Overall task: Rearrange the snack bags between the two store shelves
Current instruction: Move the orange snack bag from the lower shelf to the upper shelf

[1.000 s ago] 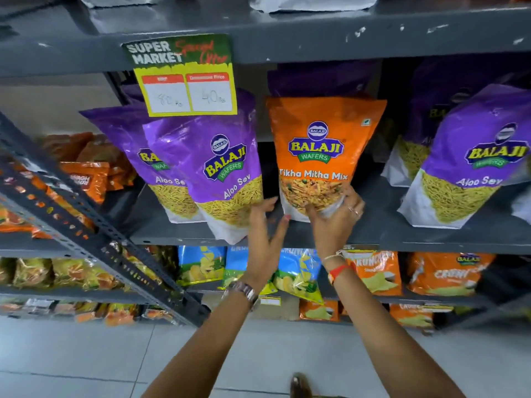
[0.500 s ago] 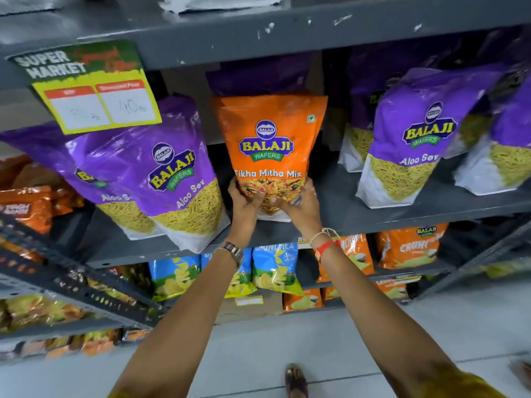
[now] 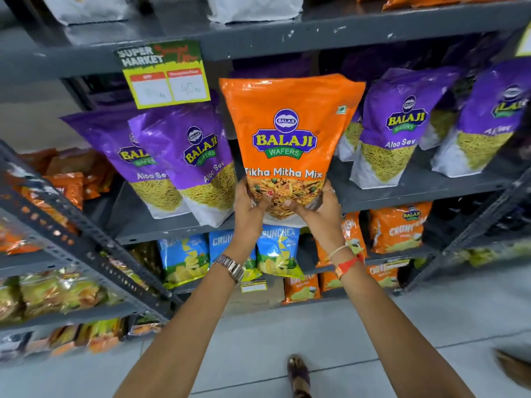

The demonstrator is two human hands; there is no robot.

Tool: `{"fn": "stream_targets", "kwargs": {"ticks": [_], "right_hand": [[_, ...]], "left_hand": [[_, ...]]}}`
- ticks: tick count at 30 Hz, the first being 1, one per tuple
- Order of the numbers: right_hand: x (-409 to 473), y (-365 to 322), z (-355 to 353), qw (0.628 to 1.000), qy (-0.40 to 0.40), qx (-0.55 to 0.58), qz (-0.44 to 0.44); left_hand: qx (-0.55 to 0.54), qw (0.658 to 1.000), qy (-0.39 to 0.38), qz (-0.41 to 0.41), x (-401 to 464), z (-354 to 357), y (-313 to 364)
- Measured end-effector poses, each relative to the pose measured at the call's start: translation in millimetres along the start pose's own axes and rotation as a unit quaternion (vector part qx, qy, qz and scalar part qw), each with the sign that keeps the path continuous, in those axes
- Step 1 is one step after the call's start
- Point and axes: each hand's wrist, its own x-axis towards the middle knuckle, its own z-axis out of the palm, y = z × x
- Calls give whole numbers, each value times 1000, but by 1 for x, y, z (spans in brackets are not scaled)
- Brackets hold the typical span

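Observation:
An orange Tikha Mitha Mix bag (image 3: 287, 130) stands upright in front of the grey middle shelf (image 3: 416, 186), gripped at its bottom corners. My left hand (image 3: 249, 208) holds the lower left corner and my right hand (image 3: 323, 209) holds the lower right. Its base hangs level with the shelf's front edge, seemingly off the board. Purple Aloo Sev bags (image 3: 198, 162) lean on the shelf to the left, and more purple Aloo Sev bags (image 3: 393, 130) stand to the right. A further purple bag sits behind the orange one.
A yellow price sign (image 3: 166, 79) hangs from the upper shelf (image 3: 344, 33). Blue chip bags (image 3: 277, 251) and orange Crunchex bags (image 3: 398, 229) fill the lower shelf. A second rack (image 3: 77, 242) with small snack packs juts in at left. My foot (image 3: 298, 374) is on the tiled floor.
Both hands closed on the orange bag's bottom corners and drew it forward from the shelf toward me; it now looks larger and nearer. The view shifted too.

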Motion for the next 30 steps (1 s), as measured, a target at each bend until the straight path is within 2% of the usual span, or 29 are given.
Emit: {"fn": "stream_targets", "kwargs": {"ticks": [8,13,18,27,30], "right_hand": [[-22,-99,-3,995,43,6,-92],[-17,-174,3,986,44,1,-160],[-1,-231,27,982,31,4,-188],[50,-311,96,975,-38,59,-210],[69,-328,121,975,-71,56,-202]], "left_hand": [[8,992,44,121,-29,-31,101],[-37,986,39,155,-24,-58,161],[-19,979,61,195,-3,-92,208],[37,981,69,177,42,-158,286],[52,983,92,153,61,-175,300]]}}
